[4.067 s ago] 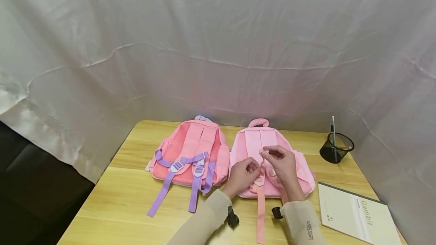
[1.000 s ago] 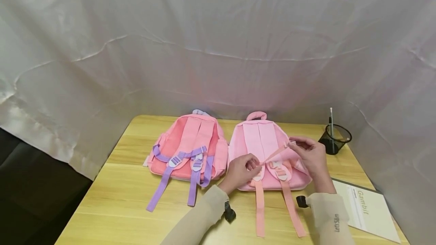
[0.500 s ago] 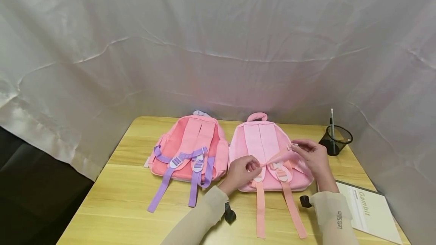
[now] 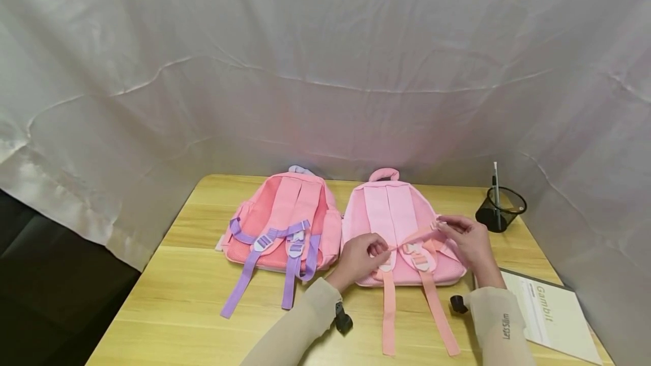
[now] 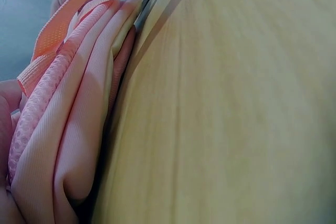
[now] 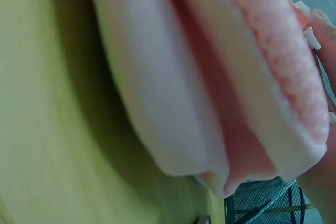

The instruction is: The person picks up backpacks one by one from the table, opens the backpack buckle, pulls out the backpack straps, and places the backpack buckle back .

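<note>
A light pink backpack [image 4: 389,208] lies back-panel up on the wooden table, its peach webbing straps hanging toward the front edge. My left hand [image 4: 360,258] rests at its lower left and pinches the peach chest strap [image 4: 419,235] beside the left shoulder strap's adjuster. At the other end of that strap, my right hand [image 4: 470,242] pinches a small pale buckle piece [image 4: 435,225] above the bag's right side. Another pale buckle piece [image 4: 411,248] sits on the right shoulder strap. The left wrist view shows mostly the bag's side [image 5: 79,108]; the right wrist view shows fingers [image 6: 324,38] at a white buckle part.
Left of it lies a coral pink backpack [image 4: 292,202] with purple straps, close against the other bag. A black mesh pen cup [image 4: 493,219] holding pens stands at the back right. A notebook [image 4: 554,315] lies at the right, partly behind my right sleeve. Grey curtains [image 4: 325,100] surround the table.
Since the earliest frame my right hand has carried the strap end from the bag's middle to its right side. In the last second it lowered slightly. My left hand stays nearly still.
</note>
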Tool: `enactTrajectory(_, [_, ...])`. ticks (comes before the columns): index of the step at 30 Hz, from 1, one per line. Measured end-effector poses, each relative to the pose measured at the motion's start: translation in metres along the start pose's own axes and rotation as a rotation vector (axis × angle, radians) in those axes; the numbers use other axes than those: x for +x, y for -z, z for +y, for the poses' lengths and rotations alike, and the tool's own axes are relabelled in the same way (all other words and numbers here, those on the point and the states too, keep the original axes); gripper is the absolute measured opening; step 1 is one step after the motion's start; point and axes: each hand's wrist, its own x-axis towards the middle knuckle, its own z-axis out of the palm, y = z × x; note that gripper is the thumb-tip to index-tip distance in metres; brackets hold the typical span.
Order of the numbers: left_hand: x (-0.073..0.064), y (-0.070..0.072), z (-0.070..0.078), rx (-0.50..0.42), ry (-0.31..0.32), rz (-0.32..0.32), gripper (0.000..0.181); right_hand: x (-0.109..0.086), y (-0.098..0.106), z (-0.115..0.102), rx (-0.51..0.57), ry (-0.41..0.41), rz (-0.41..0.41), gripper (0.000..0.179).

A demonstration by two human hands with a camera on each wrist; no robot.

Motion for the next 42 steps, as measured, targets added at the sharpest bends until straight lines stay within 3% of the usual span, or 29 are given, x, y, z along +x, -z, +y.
enactTrajectory(8, [0.0, 0.0, 0.0, 0.018, 0.005, -0.01, 0.008, 0.004, -0.003, 0.013, -0.016, 0.0, -0.008, 0.051])
enactTrajectory(15, [0.0, 0.001, 0.002, 0.02, 0.009, -0.015, 0.007, 0.005, -0.005, 0.018, 0.003, -0.053, -0.033, 0.054])
enactTrajectory(24, [0.001, -0.002, -0.001, 0.038, -0.001, -0.008, 0.006, 0.005, -0.005, 0.022, -0.113, -0.059, -0.059, 0.061])
enactTrajectory(42, [0.0, 0.0, 0.002, 0.045, -0.001, -0.01, 0.005, 0.008, -0.01, 0.027, -0.25, 0.047, -0.064, 0.048])
